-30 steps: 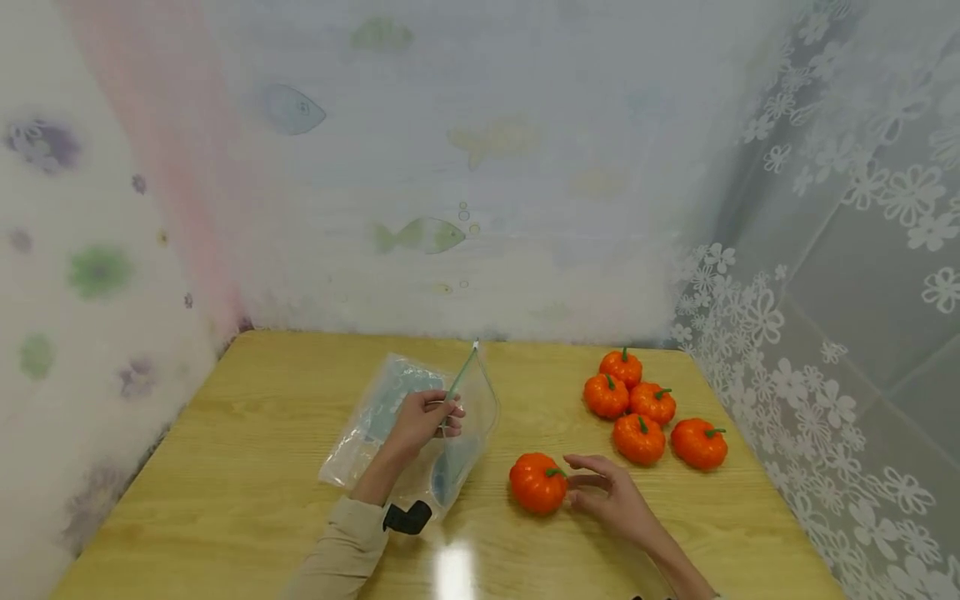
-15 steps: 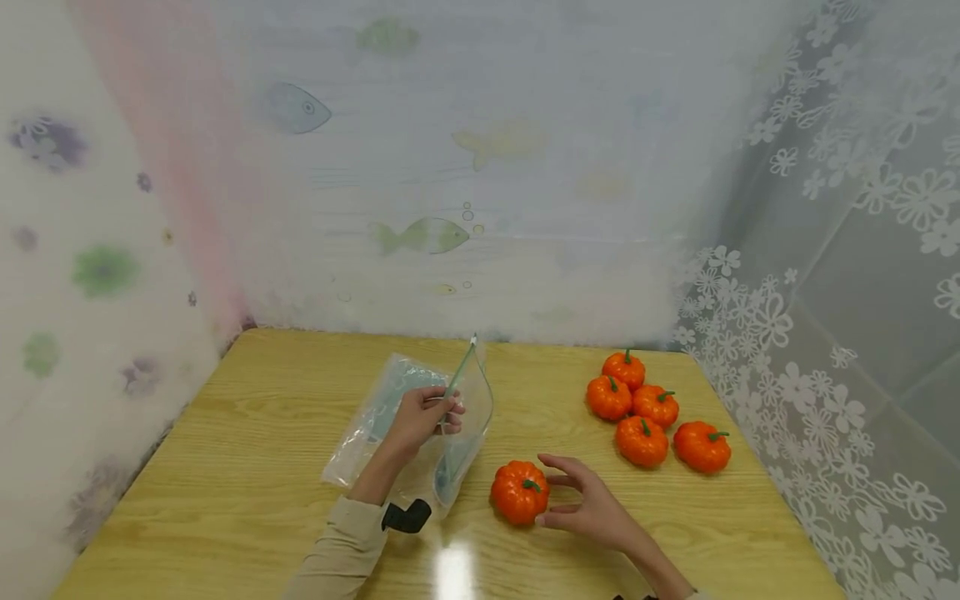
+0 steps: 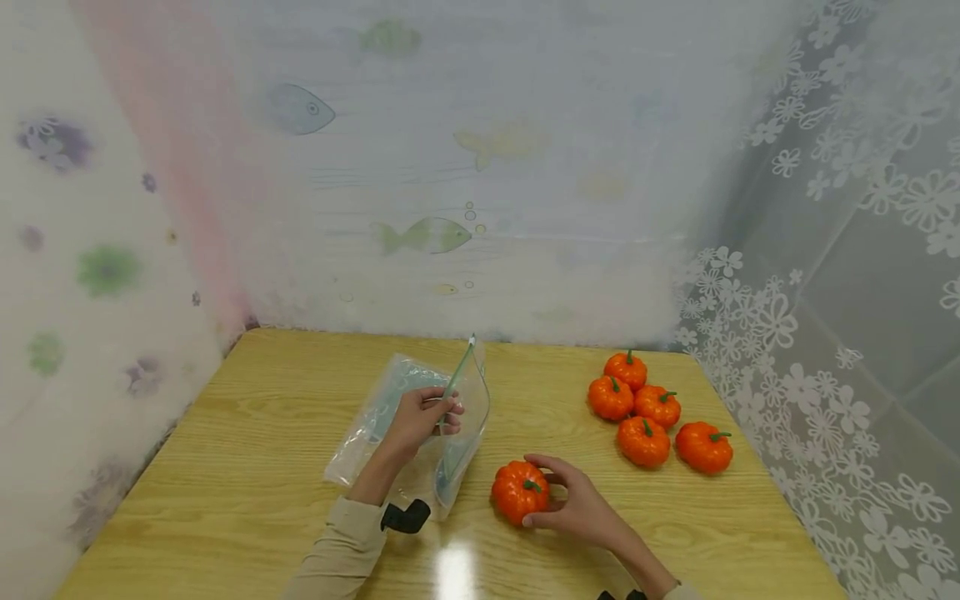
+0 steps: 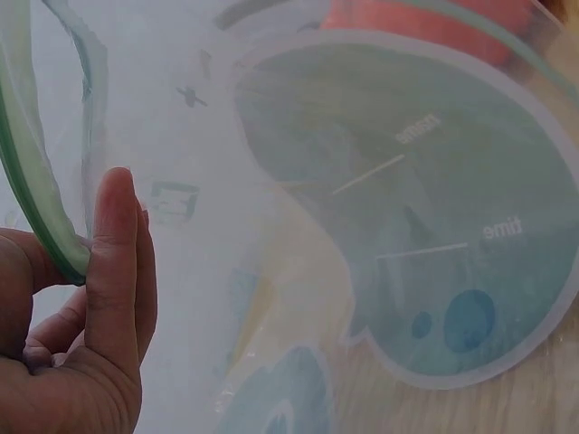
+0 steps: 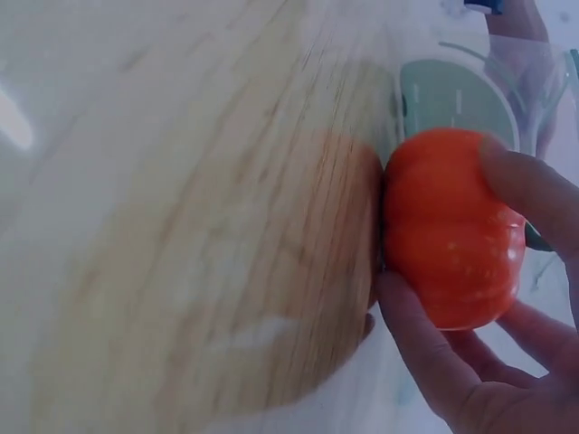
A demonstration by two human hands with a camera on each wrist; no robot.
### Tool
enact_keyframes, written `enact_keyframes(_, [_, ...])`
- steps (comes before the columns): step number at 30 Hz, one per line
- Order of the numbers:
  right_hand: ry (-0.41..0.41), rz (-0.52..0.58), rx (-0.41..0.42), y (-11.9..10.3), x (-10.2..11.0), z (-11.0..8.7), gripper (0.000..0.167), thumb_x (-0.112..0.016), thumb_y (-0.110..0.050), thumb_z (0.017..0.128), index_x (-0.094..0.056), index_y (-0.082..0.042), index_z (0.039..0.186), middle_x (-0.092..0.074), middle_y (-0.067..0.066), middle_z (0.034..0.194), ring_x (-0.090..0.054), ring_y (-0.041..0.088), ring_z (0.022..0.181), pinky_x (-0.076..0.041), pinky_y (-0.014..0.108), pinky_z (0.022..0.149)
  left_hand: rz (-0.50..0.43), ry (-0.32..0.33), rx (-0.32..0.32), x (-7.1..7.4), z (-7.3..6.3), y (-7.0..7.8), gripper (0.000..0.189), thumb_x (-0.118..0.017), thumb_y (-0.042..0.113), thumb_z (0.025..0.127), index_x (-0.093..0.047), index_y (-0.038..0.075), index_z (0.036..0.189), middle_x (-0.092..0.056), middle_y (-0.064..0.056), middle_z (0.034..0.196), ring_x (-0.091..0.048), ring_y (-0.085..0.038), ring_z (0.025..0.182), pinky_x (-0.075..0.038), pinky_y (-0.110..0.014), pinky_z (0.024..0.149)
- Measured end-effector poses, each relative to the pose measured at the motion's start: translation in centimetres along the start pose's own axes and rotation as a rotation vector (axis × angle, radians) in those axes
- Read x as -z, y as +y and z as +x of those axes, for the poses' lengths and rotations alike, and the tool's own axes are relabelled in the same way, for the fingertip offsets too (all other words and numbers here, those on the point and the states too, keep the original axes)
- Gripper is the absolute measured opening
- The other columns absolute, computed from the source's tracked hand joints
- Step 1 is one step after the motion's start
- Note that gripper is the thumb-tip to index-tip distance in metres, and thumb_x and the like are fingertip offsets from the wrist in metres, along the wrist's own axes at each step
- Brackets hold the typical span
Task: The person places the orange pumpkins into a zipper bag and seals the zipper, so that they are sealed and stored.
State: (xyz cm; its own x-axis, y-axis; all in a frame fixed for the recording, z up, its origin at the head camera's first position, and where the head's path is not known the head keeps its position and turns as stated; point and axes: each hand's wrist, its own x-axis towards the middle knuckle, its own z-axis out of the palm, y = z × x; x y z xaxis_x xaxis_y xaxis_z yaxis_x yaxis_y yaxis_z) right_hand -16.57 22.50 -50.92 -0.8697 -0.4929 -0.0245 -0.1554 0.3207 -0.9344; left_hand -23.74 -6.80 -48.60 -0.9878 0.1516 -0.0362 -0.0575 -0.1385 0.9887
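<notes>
My left hand (image 3: 416, 425) pinches the green-edged rim of a clear zip bag (image 3: 468, 408), whose mouth gapes toward the right. In the left wrist view, thumb and fingers grip the bag's green zip strip (image 4: 45, 221), next to a printed teal bubble (image 4: 416, 217) on the plastic. A small orange toy pumpkin (image 3: 517, 493) with a green stem is on the table just right of the bag. My right hand (image 3: 576, 507) holds it from the right, thumb and fingers curled round its sides, as the right wrist view shows close to the pumpkin's (image 5: 443, 226) ribbed skin.
Several more orange pumpkins (image 3: 643, 442) lie grouped at the right of the wooden table (image 3: 247, 467). The flat part of the bag spreads left under my left forearm. Curtains (image 3: 570, 292) with fish and flower prints hang behind and beside the table.
The right hand and its pumpkin have moved left toward the bag, and the fingers have closed in round the pumpkin. The left hand keeps its pinch on the bag rim.
</notes>
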Motion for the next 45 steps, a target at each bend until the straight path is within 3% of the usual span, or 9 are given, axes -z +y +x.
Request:
enact_keyframes(7, [0.046, 0.031, 0.015, 0.2, 0.0, 0.1, 0.082, -0.090, -0.012, 0.078, -0.048, 0.000, 0.148, -0.046, 0.025, 0.149, -0.055, 0.044, 0.125, -0.061, 0.031, 0.086, 0.035, -0.022, -0.013, -0.2, 0.0, -0.1, 0.035, -0.054, 0.002, 0.105, -0.053, -0.019, 0.133, -0.067, -0.036, 0.110, -0.070, -0.009, 0.069, -0.063, -0.027, 0.070])
enact_keyframes(12, [0.087, 0.096, 0.029, -0.3, 0.2, 0.2, 0.084, -0.090, -0.011, 0.077, -0.049, -0.002, 0.149, -0.045, 0.021, 0.152, -0.052, 0.044, 0.127, -0.061, 0.033, 0.088, 0.028, -0.030, -0.012, -0.2, 0.0, -0.2, 0.035, -0.054, 0.003, 0.104, -0.054, -0.018, 0.133, -0.068, -0.036, 0.110, -0.070, -0.008, 0.069, -0.063, -0.027, 0.071])
enact_keyframes(19, [0.083, 0.162, 0.088, -0.6, 0.2, 0.5, 0.083, -0.087, -0.005, 0.079, -0.047, -0.006, 0.151, -0.041, 0.023, 0.155, -0.048, 0.047, 0.131, -0.060, 0.037, 0.091, 0.023, -0.026, -0.007, -0.3, 0.1, -0.1, 0.035, -0.055, 0.003, 0.104, -0.053, -0.019, 0.132, -0.070, -0.031, 0.106, -0.070, -0.009, 0.070, -0.063, -0.027, 0.071])
enact_keyframes(29, [0.130, 0.248, 0.155, -1.4, -0.1, 1.0, 0.079, -0.084, 0.000, 0.081, -0.048, -0.011, 0.151, -0.031, 0.026, 0.160, -0.049, 0.050, 0.131, -0.062, 0.042, 0.086, 0.028, -0.038, -0.001, -0.5, 0.3, -0.4, 0.036, -0.055, 0.004, 0.104, -0.053, -0.018, 0.133, -0.071, -0.029, 0.106, -0.071, -0.009, 0.071, -0.063, -0.027, 0.072])
enact_keyframes(32, [0.169, 0.263, 0.167, -1.8, -0.1, 1.2, 0.080, -0.083, 0.001, 0.081, -0.047, -0.009, 0.152, -0.032, 0.024, 0.160, -0.052, 0.042, 0.132, -0.062, 0.041, 0.087, 0.029, -0.038, 0.000, -0.6, 0.3, -0.5, 0.036, -0.055, 0.004, 0.104, -0.053, -0.018, 0.133, -0.070, -0.030, 0.107, -0.070, -0.009, 0.071, -0.063, -0.027, 0.072])
enact_keyframes(38, [0.228, 0.272, 0.191, -2.3, 0.2, 1.5, 0.081, -0.083, 0.001, 0.081, -0.045, -0.006, 0.153, -0.039, 0.016, 0.158, -0.060, 0.013, 0.124, -0.062, 0.039, 0.087, 0.024, -0.041, -0.007, -0.7, 0.3, -0.5, 0.037, -0.055, 0.003, 0.104, -0.052, -0.018, 0.135, -0.068, -0.035, 0.111, -0.070, -0.008, 0.070, -0.063, -0.027, 0.072])
enact_keyframes(43, [0.251, 0.298, 0.219, -2.9, 0.5, 1.9, 0.081, -0.081, 0.005, 0.082, -0.044, -0.005, 0.153, -0.045, 0.002, 0.154, -0.061, 0.012, 0.121, -0.062, 0.038, 0.085, 0.026, -0.041, -0.014, -0.9, 0.3, -0.5, 0.036, -0.055, 0.002, 0.104, -0.053, -0.018, 0.134, -0.068, -0.034, 0.109, -0.070, -0.009, 0.070, -0.063, -0.028, 0.071])
enact_keyframes(45, [0.259, 0.310, 0.228, -3.2, 0.6, 2.1, 0.081, -0.080, 0.006, 0.083, -0.043, -0.005, 0.154, -0.044, 0.004, 0.155, -0.061, 0.012, 0.121, -0.062, 0.037, 0.084, 0.026, -0.042, -0.015, -0.9, 0.3, -0.6, 0.036, -0.055, 0.002, 0.104, -0.053, -0.018, 0.134, -0.069, -0.033, 0.108, -0.070, -0.009, 0.070, -0.063, -0.028, 0.071])
